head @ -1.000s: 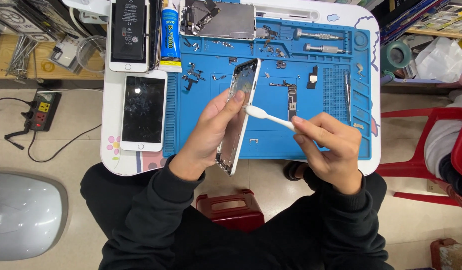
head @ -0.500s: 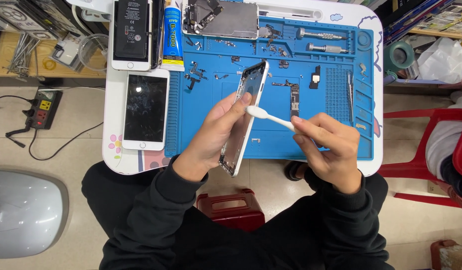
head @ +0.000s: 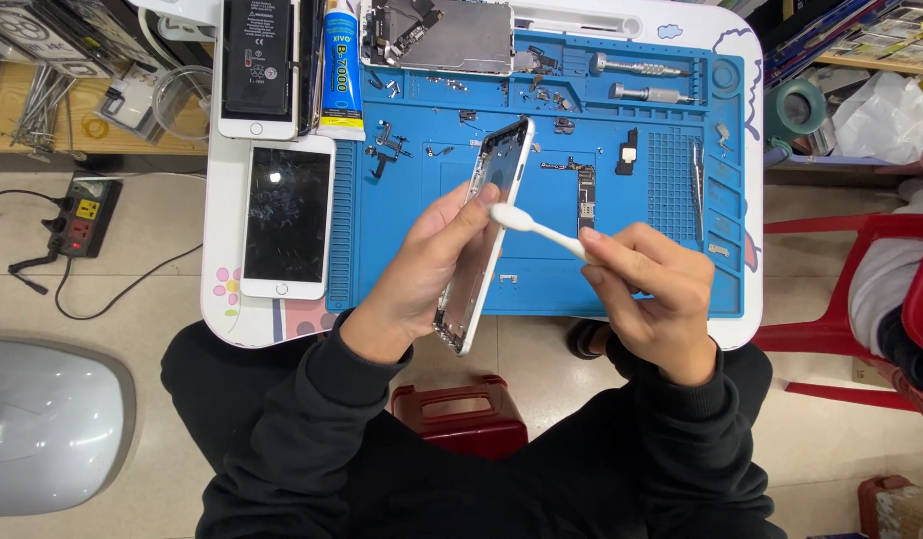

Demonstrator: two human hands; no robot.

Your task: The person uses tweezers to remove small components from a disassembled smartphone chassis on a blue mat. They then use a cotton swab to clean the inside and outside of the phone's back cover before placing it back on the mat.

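At centre frame the left hand [head: 422, 269] grips a silver phone housing [head: 484, 235], tilted on edge above the blue repair mat [head: 541, 269]. The right hand [head: 646, 289] holds a white brush [head: 536, 228], its head touching the housing's inner face. On the white tabletop [head: 222, 289] at left lies a white phone [head: 286, 217] with a dark screen; above it, a glue tube [head: 340, 70].

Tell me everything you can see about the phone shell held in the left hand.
The phone shell is a silvery, metal-looking rear housing, emptied of most parts, its rim rounded at the corners. The left hand holds it tilted on edge above the blue mat, open side facing right. The head of a white brush, held in the right hand, touches its inner face.
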